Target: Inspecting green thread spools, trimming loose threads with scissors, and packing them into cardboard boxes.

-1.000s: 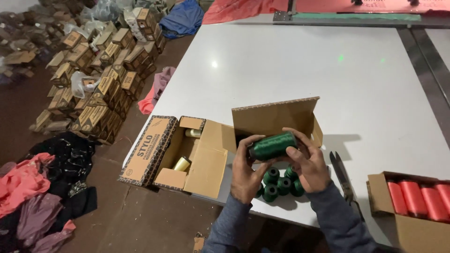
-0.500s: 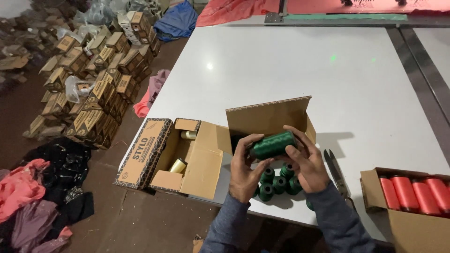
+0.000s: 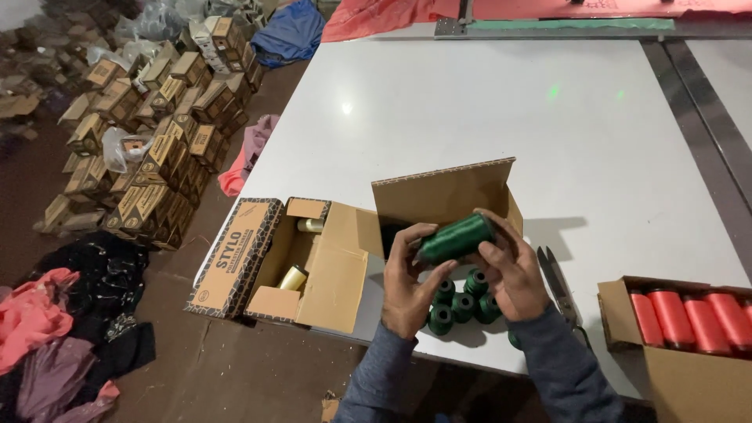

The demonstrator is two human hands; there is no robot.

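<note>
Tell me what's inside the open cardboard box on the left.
Two pale yellow thread spools show inside the open cardboard box: one near the front, one by the back wall. Its flaps and walls hide the rest.

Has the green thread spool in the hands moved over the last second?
No. The green spool stays held by both hands over the green spools on the table, in front of the upright box flap; only the camera shifted.
</note>
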